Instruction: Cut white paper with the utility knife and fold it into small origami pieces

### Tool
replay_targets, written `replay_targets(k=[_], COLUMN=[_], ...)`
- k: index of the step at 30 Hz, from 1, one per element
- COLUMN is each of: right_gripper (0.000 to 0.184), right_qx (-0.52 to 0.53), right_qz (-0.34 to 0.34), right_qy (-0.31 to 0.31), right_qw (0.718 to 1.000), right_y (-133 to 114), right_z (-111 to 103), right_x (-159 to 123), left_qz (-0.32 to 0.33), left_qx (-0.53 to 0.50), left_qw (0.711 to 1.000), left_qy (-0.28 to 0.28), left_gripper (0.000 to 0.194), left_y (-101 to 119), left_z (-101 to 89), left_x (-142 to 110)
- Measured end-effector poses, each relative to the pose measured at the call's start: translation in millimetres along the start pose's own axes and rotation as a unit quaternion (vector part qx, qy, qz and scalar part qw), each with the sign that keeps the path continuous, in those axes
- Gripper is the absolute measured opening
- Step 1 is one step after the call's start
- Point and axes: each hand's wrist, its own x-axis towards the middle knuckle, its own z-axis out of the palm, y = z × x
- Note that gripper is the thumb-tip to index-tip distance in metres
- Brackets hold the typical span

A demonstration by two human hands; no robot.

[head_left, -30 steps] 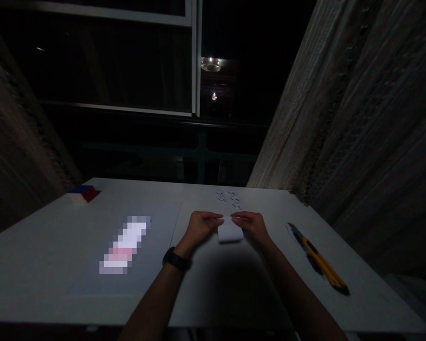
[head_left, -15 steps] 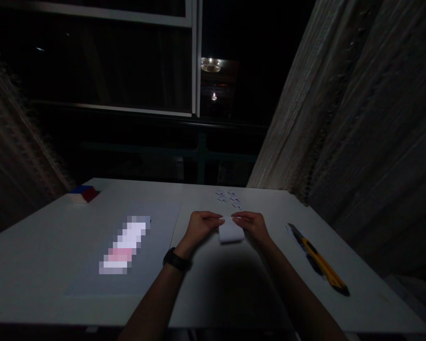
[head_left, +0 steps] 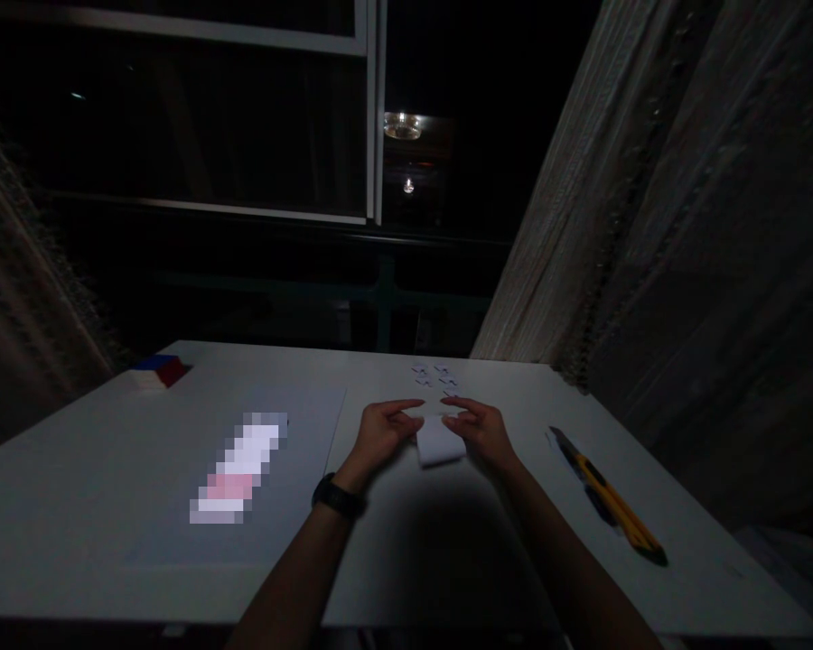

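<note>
A small white piece of paper [head_left: 440,442] is between my hands over the middle of the table, its near edge slightly raised above a shadow. My right hand [head_left: 481,429] has its thumb on the paper's upper right corner, with the index finger stretched out beyond the far edge. At the upper left corner is my left hand [head_left: 383,433], its index finger extended and apart from the thumb, whose tip is close to the paper's edge. A dark band circles my left wrist. Just beyond the fingertips lie several small paper pieces with dark marks [head_left: 422,372].
On the right lies a yellow utility knife [head_left: 610,501]. A lit, blurred-out screen [head_left: 244,460] rests on a large pale sheet [head_left: 298,533] at left. A blue, red and white block [head_left: 159,370] sits at the far left corner. Curtains [head_left: 548,226] hang beside the dark window.
Both index fingers have lifted off the paper's far edge and now point outward. My left thumb has drawn back a little, and the paper has tilted slightly.
</note>
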Motion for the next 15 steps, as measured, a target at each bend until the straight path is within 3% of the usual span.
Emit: replay_targets(k=[9, 15], right_gripper=[0.033, 0.035], right_qx=[-0.02, -0.027], right_qz=[-0.012, -0.006], right_qy=[0.003, 0.001], right_qw=[1.0, 1.0], right_y=[0.1, -0.8], right_z=[0.9, -1.5], right_x=[0.8, 0.4], left_qz=[0.008, 0.001], left_qx=[0.016, 0.065], left_qw=[1.0, 0.998], left_qy=[-0.01, -0.02], left_gripper=[0.043, 0.021], left_y=[-4.2, -6.8], left_z=[-0.8, 2.4], left_x=[2.1, 0.9])
